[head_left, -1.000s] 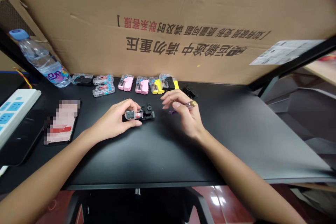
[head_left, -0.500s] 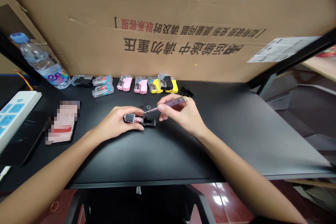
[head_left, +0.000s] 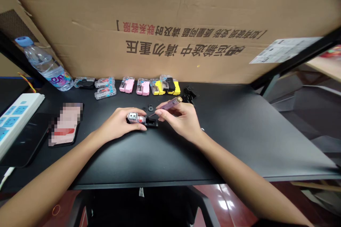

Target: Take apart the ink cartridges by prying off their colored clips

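My left hand (head_left: 121, 122) is closed around a small clear-and-black plastic device (head_left: 140, 119), steadying it over the dark desk. A black open frame sticks out from the device's right end. In my right hand (head_left: 183, 118) is a screwdriver (head_left: 170, 104) with a translucent purplish handle, tilted with its thin shaft pointing down and left. Its tip is at the black part of the device; whether it sits in a screw is too small to tell. Just behind the device lie small black round pieces (head_left: 150, 108).
Along the cardboard wall (head_left: 186, 0) stand clear-cased pieces, some with pink parts (head_left: 128, 85) or yellow parts (head_left: 157, 87). Black parts (head_left: 189, 94) lie behind my right hand. At left are a water bottle (head_left: 48, 65), a phone (head_left: 66, 124) and a power strip (head_left: 20, 120).
My right hand has shifted slightly left and down, bringing the screwdriver closer to the device and changing its tilt. The left hand has stayed nearly still, with the device turned slightly.
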Demonstrator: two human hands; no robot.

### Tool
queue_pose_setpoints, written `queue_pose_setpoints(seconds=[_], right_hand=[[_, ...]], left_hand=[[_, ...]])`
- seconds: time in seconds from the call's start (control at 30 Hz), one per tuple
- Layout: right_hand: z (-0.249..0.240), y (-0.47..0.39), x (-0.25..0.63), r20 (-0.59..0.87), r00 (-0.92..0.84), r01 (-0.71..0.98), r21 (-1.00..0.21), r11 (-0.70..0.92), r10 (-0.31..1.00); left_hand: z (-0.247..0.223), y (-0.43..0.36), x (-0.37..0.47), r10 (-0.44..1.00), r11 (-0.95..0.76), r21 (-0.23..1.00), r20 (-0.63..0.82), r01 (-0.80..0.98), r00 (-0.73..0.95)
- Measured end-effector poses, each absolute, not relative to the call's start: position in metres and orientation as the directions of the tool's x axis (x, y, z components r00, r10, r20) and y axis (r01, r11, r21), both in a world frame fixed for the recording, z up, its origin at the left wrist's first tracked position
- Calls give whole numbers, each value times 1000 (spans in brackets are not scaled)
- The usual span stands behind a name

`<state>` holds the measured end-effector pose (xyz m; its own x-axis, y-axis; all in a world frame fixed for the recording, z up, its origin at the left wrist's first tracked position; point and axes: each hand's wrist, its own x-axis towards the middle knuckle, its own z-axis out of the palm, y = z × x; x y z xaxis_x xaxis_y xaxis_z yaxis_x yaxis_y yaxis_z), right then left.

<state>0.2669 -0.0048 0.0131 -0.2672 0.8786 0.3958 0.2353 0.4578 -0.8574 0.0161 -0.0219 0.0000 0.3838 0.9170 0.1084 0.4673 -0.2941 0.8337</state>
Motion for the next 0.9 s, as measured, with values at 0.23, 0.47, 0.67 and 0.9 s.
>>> queue_pose_setpoints(seconds=[0.23, 0.47, 0.67, 0.9], right_hand=[[7, -5, 260, 467, -175, 298, -814, 498, 867], [5, -2, 249, 475, -100, 366, -800, 477, 874], [8, -2, 256, 433, -120, 265, -853, 449, 893], [15, -3, 266, 489, -362, 246, -771, 587, 794]], left_hand=[[-1, -22, 17, 914, -306, 839, 127, 449, 386], [-5, -23, 20, 923, -299, 841, 134, 451, 362], [-3, -22, 19, 925, -296, 840, 133, 455, 355], [-4, -20, 16, 929, -292, 842, 137, 454, 344]])
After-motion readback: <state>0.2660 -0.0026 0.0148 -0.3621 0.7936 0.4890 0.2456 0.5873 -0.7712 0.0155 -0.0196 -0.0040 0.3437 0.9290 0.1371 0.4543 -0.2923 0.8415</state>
